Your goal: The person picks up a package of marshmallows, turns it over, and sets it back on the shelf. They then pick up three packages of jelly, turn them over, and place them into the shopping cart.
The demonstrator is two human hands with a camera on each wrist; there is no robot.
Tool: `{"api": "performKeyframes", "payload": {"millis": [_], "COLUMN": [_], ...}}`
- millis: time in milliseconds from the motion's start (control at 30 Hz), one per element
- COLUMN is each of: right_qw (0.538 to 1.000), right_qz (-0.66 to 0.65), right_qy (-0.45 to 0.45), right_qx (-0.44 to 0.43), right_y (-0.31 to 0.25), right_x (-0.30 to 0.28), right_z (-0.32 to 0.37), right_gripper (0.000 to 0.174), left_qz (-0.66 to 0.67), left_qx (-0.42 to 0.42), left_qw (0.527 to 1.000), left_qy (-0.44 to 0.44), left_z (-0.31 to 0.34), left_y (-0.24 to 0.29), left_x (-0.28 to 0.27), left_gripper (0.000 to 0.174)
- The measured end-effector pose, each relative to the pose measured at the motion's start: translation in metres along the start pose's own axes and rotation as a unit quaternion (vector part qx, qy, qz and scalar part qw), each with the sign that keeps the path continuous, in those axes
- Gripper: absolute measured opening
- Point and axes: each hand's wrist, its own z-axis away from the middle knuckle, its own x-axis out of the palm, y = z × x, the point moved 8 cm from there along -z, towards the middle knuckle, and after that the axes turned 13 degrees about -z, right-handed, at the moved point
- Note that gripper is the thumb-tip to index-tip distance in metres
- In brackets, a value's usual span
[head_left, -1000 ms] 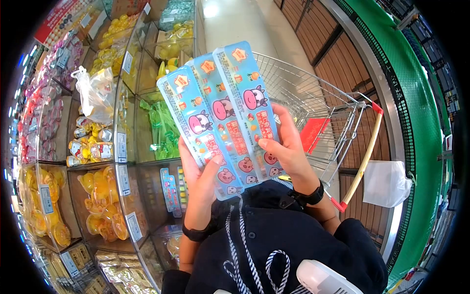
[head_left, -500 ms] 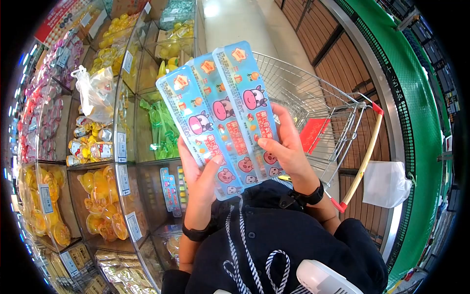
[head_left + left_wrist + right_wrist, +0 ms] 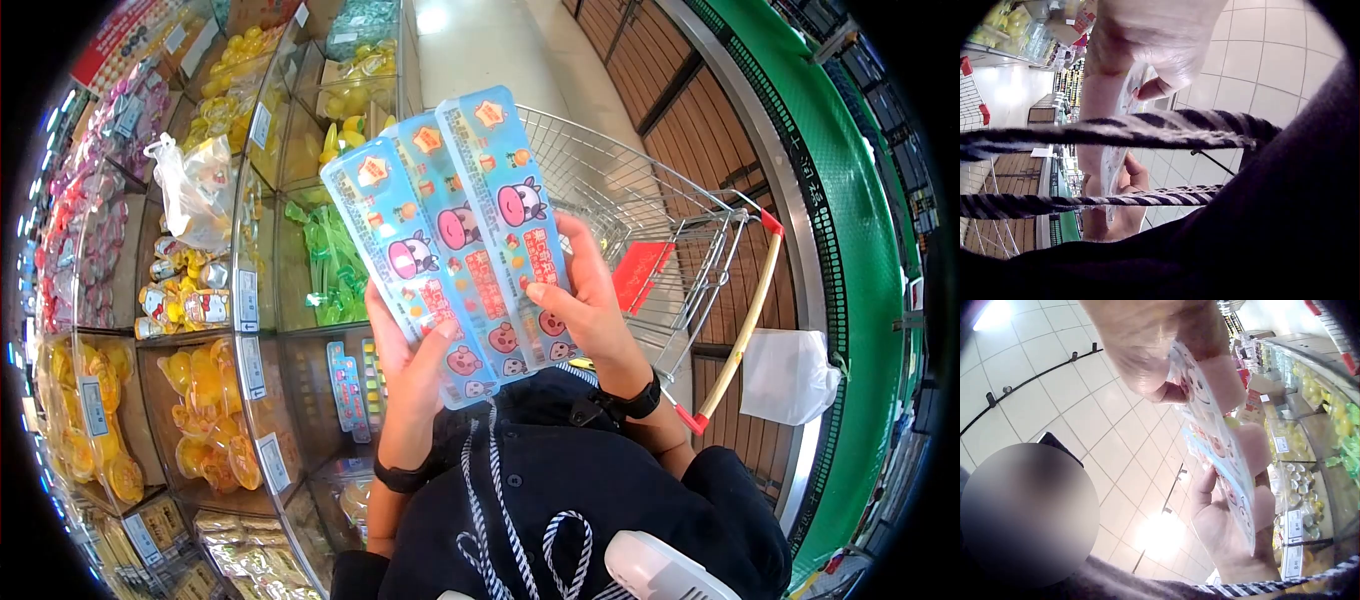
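Note:
Three long, pale-blue snack packs printed with cartoon cows are fanned side by side in front of the body: a left pack [image 3: 385, 225], a middle pack [image 3: 450, 190] and a right pack [image 3: 510, 185]. My left hand [image 3: 408, 365] grips the lower left edge, its thumb on the printed front and its fingers behind. On the other side my right hand [image 3: 590, 300] pinches the right pack, thumb in front, most fingers hidden behind. Seen nearly edge-on in the right wrist view, the packs [image 3: 1216, 431] stand between the two hands.
Clear bins of sweets line the left, with green items [image 3: 335, 262], yellow packs [image 3: 212, 420] and a knotted plastic bag [image 3: 198, 190]. A similar blue pack [image 3: 348, 390] stands in a lower bin. A wire shopping cart [image 3: 690, 255] is at right, beside a white bag [image 3: 788, 375].
Both hands keep hold of the packs in nearly the same place. The left pack's upper part has shifted slightly toward the middle pack.

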Motion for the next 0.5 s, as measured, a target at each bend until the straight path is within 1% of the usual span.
{"api": "performKeyframes", "payload": {"millis": [133, 300, 500], "right_qw": [1.000, 1.000, 1.000], "right_qz": [0.002, -0.004, 0.003], "right_qy": [0.000, -0.024, -0.027], "right_qx": [-0.007, 0.011, 0.002], "right_y": [-0.0004, 0.0014, -0.0011], "right_x": [-0.0003, -0.0018, 0.0007], "right_z": [0.0010, 0.0037, 0.0054], "right_gripper": [0.052, 0.051, 0.051], "left_qz": [0.017, 0.031, 0.047], "left_qx": [-0.002, 0.000, 0.005], "left_qw": [1.000, 0.999, 0.999], "left_qy": [0.003, 0.012, 0.014], "left_z": [0.0010, 0.0021, 0.0028], "left_y": [0.0009, 0.0009, 0.0029], "left_x": [0.0008, -0.0018, -0.0015], "left_gripper": [0.076, 0.079, 0.080]}}
